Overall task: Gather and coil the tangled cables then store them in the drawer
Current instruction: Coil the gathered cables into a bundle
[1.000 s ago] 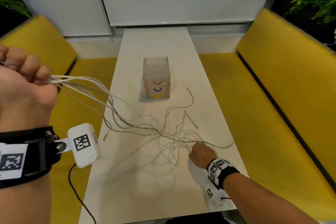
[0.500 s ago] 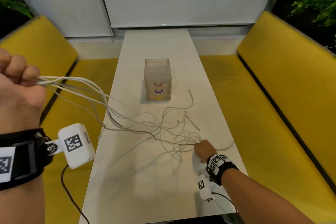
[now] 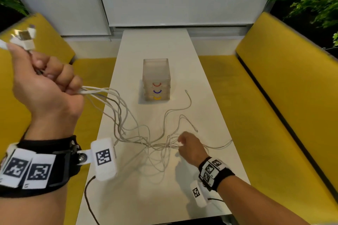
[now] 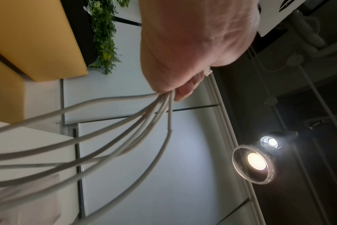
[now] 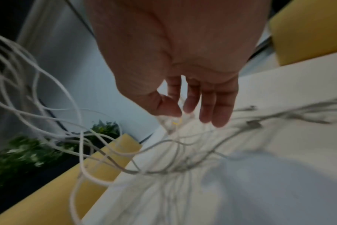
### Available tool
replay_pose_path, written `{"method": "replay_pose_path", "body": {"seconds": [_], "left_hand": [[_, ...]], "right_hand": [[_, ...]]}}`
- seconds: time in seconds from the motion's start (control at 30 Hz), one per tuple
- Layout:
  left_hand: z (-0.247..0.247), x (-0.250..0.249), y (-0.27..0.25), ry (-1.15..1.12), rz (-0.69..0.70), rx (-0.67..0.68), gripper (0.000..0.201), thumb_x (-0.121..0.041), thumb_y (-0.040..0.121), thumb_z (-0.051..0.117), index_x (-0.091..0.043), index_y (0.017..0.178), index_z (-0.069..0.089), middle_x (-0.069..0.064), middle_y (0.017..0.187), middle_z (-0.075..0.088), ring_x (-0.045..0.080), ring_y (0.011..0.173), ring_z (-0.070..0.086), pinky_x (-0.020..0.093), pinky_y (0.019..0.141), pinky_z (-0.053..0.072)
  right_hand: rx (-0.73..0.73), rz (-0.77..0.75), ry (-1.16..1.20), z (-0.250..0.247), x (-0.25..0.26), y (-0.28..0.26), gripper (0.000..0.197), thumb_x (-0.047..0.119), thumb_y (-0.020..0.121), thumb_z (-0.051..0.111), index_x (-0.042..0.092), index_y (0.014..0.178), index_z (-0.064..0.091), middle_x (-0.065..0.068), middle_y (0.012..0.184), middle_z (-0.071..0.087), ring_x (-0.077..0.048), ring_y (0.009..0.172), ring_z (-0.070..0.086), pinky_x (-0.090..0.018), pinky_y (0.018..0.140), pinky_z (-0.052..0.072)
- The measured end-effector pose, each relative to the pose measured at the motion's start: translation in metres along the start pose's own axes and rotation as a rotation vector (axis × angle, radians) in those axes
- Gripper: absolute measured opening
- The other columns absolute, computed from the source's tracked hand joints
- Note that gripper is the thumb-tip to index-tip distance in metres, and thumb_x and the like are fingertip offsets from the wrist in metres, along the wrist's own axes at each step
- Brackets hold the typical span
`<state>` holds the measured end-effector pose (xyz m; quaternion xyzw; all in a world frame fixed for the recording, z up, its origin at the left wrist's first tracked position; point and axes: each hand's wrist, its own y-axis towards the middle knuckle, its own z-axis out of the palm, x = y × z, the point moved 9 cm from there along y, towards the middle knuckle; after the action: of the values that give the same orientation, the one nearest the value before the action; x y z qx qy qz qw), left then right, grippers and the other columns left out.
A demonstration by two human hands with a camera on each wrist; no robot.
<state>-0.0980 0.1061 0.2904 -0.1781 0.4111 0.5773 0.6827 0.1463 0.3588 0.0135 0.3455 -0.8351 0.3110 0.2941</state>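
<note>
Raised higher: left hand [image 3: 45, 86] fisting white USB cables [image 3: 117, 107]; right hand [image 3: 192, 149] lifted, fingers [image 5: 208, 106] loose, released. Untangling continues.

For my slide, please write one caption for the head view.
Left hand grips gathered white cables; right hand reaches into the tangle before a closed drawer box.

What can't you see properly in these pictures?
- Cable count: in the head view the cables cross in a tangle, too thin to count.
- Drawers: frosted fronts hide what is inside.
- Right hand: right wrist view is blurred, so any pinch is unclear.
- Plugs: the left hand hides them in the left wrist view.
</note>
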Motion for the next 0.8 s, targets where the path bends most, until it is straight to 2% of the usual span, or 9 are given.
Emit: {"method": "replay_pose_path", "body": {"seconds": [0.1, 0.2, 0.33, 0.43, 0.53, 0.6, 0.67, 0.73, 0.8], "left_hand": [[0.035, 0.008, -0.028, -0.022, -0.065, -0.067, 0.051, -0.04, 0.111, 0.028, -0.026, 0.064, 0.037, -0.007, 0.052, 0.021, 0.008, 0.043, 0.013, 0.022, 0.037, 0.017], [0.06, 0.02, -0.049, -0.02, -0.101, -0.036, 0.051, -0.052, 0.108, 0.029, -0.027, 0.064, 0.034, -0.007, 0.053, 0.018, 0.011, 0.044, 0.009, 0.025, 0.039, 0.013], [0.075, 0.051, -0.062, -0.078, -0.21, 0.036, 0.042, -0.042, 0.104, 0.035, -0.024, 0.066, 0.033, -0.007, 0.053, 0.019, 0.012, 0.045, 0.008, 0.027, 0.039, 0.01], [0.081, 0.073, -0.072, -0.13, -0.282, 0.076, 0.035, -0.029, 0.101, 0.033, -0.022, 0.067, 0.034, -0.007, 0.053, 0.02, 0.012, 0.045, 0.008, 0.026, 0.038, 0.01], [0.083, 0.095, -0.08, -0.128, -0.336, 0.094, 0.035, -0.026, 0.103, 0.032, -0.021, 0.067, 0.035, -0.006, 0.053, 0.021, 0.012, 0.046, 0.01, 0.027, 0.038, 0.01], [0.083, 0.11, -0.086, -0.122, -0.373, 0.103, 0.037, -0.028, 0.105, 0.032, -0.021, 0.068, 0.035, -0.005, 0.052, 0.023, 0.012, 0.047, 0.014, 0.03, 0.041, 0.01], [0.081, 0.124, -0.092, -0.12, -0.423, 0.076, 0.039, -0.03, 0.105, 0.034, -0.022, 0.067, 0.035, -0.005, 0.055, 0.022, 0.013, 0.051, 0.012, 0.032, 0.046, 0.008], [0.075, 0.136, -0.093, -0.116, -0.449, 0.033, 0.038, -0.032, 0.102, 0.038, -0.022, 0.066, 0.034, -0.005, 0.056, 0.02, 0.016, 0.056, 0.009, 0.035, 0.05, 0.007], [0.07, 0.148, -0.091, -0.125, -0.458, 0.003, 0.036, -0.032, 0.098, 0.042, -0.022, 0.065, 0.032, -0.005, 0.056, 0.018, 0.018, 0.06, 0.008, 0.036, 0.053, 0.009]], "right_hand": [[-0.046, -0.193, 0.163, -0.01, 0.056, -0.008, 0.051, -0.003, 0.072, 0.057, 0.024, 0.115, 0.054, 0.002, 0.112, 0.049, -0.008, 0.1, 0.051, -0.028, 0.084, 0.045], [0.006, -0.403, 0.403, -0.03, 0.129, -0.021, 0.058, 0.006, 0.071, 0.053, 0.023, 0.127, 0.054, 0.002, 0.128, 0.053, -0.006, 0.12, 0.05, -0.027, 0.088, 0.041], [0.193, -0.572, 0.669, -0.059, 0.212, -0.043, 0.052, 0.019, 0.088, 0.053, 0.014, 0.14, 0.05, -0.006, 0.141, 0.055, -0.014, 0.134, 0.048, -0.027, 0.106, 0.044], [0.299, -0.646, 0.782, -0.07, 0.247, -0.055, 0.05, 0.017, 0.096, 0.05, 0.001, 0.143, 0.044, -0.021, 0.123, 0.06, -0.018, 0.113, 0.061, -0.018, 0.094, 0.048], [0.377, -0.621, 0.798, -0.065, 0.262, -0.053, 0.051, 0.008, 0.093, 0.062, 0.002, 0.14, 0.044, -0.023, 0.103, 0.059, -0.028, 0.088, 0.06, -0.033, 0.082, 0.055], [0.363, -0.547, 0.716, -0.058, 0.259, -0.045, 0.044, 0.013, 0.091, 0.071, 0.011, 0.13, 0.05, -0.02, 0.096, 0.061, -0.029, 0.079, 0.058, -0.033, 0.07, 0.057], [0.344, -0.508, 0.613, -0.05, 0.251, -0.039, 0.028, 0.024, 0.092, 0.071, 0.017, 0.114, 0.056, -0.015, 0.09, 0.062, -0.027, 0.075, 0.059, -0.037, 0.068, 0.056], [0.319, -0.463, 0.533, -0.043, 0.24, -0.035, 0.032, 0.034, 0.093, 0.069, 0.009, 0.11, 0.057, -0.014, 0.085, 0.062, -0.027, 0.074, 0.06, -0.049, 0.072, 0.056], [0.264, -0.42, 0.438, -0.042, 0.232, -0.03, 0.041, 0.041, 0.092, 0.067, 0.005, 0.107, 0.057, -0.011, 0.076, 0.061, -0.027, 0.059, 0.06, -0.048, 0.057, 0.054]]}}
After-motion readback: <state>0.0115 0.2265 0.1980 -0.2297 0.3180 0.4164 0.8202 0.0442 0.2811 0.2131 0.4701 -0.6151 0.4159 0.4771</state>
